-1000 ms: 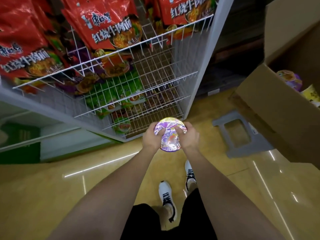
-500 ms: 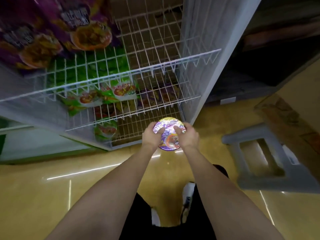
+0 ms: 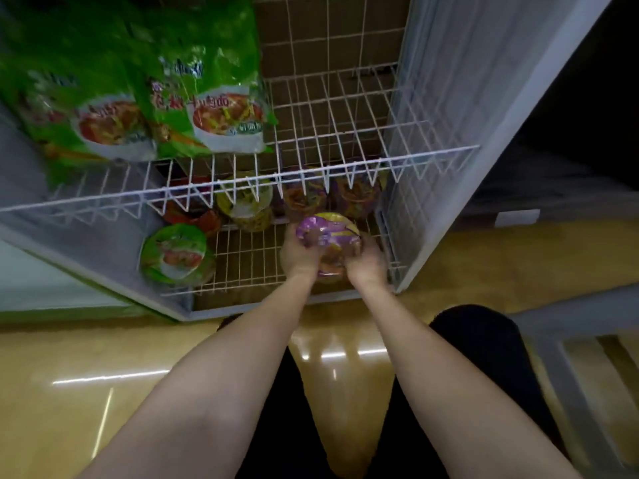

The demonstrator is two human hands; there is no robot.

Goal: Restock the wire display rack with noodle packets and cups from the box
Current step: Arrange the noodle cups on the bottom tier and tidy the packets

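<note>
Glossy yellow floor [image 3: 103, 392], shop-like setting, light streaks reflected on it. Nearest the camera: two bare forearms reach forward over dark shorts [image 3: 484, 340]. Grey plastic stool [image 3: 587, 340] at the right edge, partly cut off.

Left hand [image 3: 299, 257] and right hand [image 3: 366, 262] both grasp a purple noodle cup [image 3: 326, 236], one on each side, fingers curled around its rim and wall. The cup's lid faces the camera. It sits low over the bottom wire shelf [image 3: 249, 261] of the white wire rack [image 3: 432, 143], at the right end close to the side panel. Cannot tell if the base touches the shelf; motion blur.

On the same bottom shelf, a green cup [image 3: 176, 254] lies at the left front, well apart from the purple one. Behind it is a red cup [image 3: 197, 216], partly hidden by wire. A yellow cup [image 3: 247, 205] stands mid-shelf. More purple cups [image 3: 328, 195] stand at the back right, just behind the held one, seen through the front rail of the shelf above.

Further up, the next shelf holds green noodle packets [image 3: 207, 98] on its left half, leaning forward against the rail. Brown tiled wall [image 3: 328, 29] shows behind the grid.
</note>
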